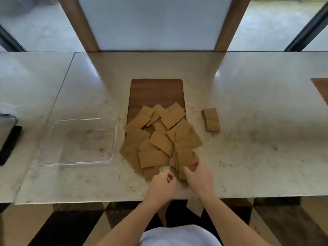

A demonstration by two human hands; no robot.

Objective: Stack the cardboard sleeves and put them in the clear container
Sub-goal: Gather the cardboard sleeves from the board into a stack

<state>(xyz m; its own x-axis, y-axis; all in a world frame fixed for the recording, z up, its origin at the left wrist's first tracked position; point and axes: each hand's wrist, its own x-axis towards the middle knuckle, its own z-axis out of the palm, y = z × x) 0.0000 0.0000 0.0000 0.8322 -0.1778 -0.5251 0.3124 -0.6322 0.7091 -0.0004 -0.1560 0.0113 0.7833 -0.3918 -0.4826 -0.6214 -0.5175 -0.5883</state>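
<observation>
Several flat brown cardboard sleeves (159, 139) lie in a loose heap across the near end of a dark wooden board (156, 91) and the marble counter. A small neat stack of sleeves (211, 119) sits apart to the right. The clear container (53, 132) stands to the left of the heap with nothing in it. My right hand (198, 176) grips the near ends of a few sleeves at the heap's front edge. My left hand (163, 187) is just left of it, fingers curled, touching the nearest sleeve; whether it holds one is unclear.
The marble counter (257, 139) runs left and right, with its front edge close to my body. A dark tray-like object (8, 139) sits at the far left edge. Another wooden board corner (321, 89) shows at the far right. A window frame is behind.
</observation>
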